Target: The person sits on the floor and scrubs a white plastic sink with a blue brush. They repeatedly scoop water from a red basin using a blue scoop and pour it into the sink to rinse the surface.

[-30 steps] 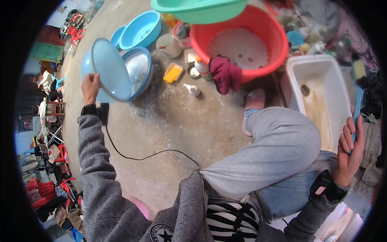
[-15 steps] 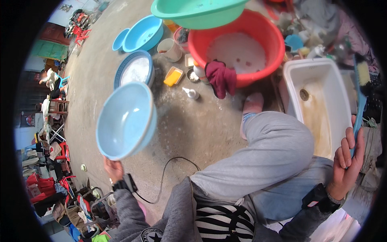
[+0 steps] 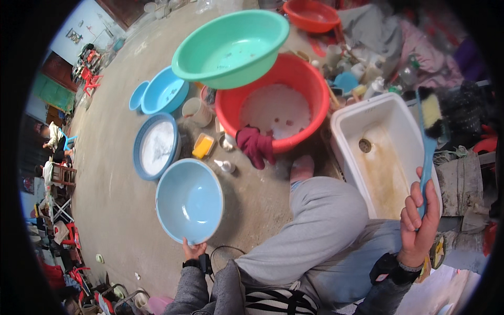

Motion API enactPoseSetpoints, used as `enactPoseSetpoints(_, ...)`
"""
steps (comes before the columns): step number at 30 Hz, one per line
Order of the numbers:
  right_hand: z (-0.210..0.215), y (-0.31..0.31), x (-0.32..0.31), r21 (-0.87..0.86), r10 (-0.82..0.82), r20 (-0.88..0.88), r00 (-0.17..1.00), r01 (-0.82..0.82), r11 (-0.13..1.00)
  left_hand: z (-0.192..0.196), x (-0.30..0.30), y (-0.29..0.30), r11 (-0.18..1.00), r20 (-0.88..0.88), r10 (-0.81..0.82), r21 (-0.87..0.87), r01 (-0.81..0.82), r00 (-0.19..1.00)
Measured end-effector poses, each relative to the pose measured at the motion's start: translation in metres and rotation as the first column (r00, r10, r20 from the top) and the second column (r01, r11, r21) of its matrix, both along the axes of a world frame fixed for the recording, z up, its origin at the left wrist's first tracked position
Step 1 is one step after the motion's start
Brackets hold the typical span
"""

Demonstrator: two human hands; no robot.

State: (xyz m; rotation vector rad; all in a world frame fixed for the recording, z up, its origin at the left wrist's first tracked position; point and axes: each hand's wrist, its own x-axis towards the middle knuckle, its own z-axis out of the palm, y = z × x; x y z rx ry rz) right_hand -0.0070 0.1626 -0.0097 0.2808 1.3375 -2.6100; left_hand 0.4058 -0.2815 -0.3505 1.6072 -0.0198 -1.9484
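My left hand [image 3: 195, 250] grips the near rim of a light blue basin [image 3: 189, 202], which is tilted so its bare inside faces up toward me. My right hand [image 3: 418, 220] is closed around the handle of a blue scrub brush [image 3: 428, 149], held upright beside a white rectangular sink [image 3: 391, 178] with brown stains. Past the basin stand a dark blue basket [image 3: 137, 149] with white contents, a yellow block [image 3: 202, 147] in a small tray and a white squeeze bottle [image 3: 225, 166]. Maroon gloves [image 3: 255, 146] hang over the near rim of a large red tub [image 3: 318, 113] holding cloudy liquid.
A green basin [image 3: 231, 52] rests across the red tub's far side. Two light blue basins stand at the far left, a beige bucket [image 3: 197, 112] near them. Bottles and cloths crowd the far right. A black cable [image 3: 223, 248] curves by my left wrist; chairs line the left.
My left hand has brought the light blue basin nearer and to the right, tipping its inside more toward me. The right hand still holds the brush upright. The whole view has shifted.
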Motion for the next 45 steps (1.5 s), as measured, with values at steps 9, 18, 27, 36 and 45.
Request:
enactPoseSetpoints(9,0.008,0.004,0.003,0.000,0.035,-0.013,0.999,-0.035,0.999,0.065,-0.081,-0.072,0.555,0.603,-0.302,-0.519,0.651,0.738)
enactPoseSetpoints(18,0.009,0.009,0.005,-0.008,0.019,-0.038,0.999,-0.020,1.000,0.249,-0.424,-0.043,0.438,-0.215,-0.851,-0.795,0.420,0.479)
enactPoseSetpoints(27,0.014,0.017,0.009,-0.030,0.009,-0.020,1.000,-0.009,1.000,0.280,-0.452,-0.095,0.810,-0.655,-0.553,-0.567,0.148,0.515)
enactPoseSetpoints(36,0.015,0.022,0.014,-0.129,0.004,-0.033,0.999,-0.008,0.992,0.251,-0.142,-0.102,0.803,-0.336,-0.262,-0.596,0.011,0.905)
enactPoseSetpoints(45,0.013,0.019,0.010,-0.166,0.007,-0.001,1.000,-0.007,0.986,0.136,0.021,-0.015,0.909,0.061,-0.055,-0.411,0.075,0.997)
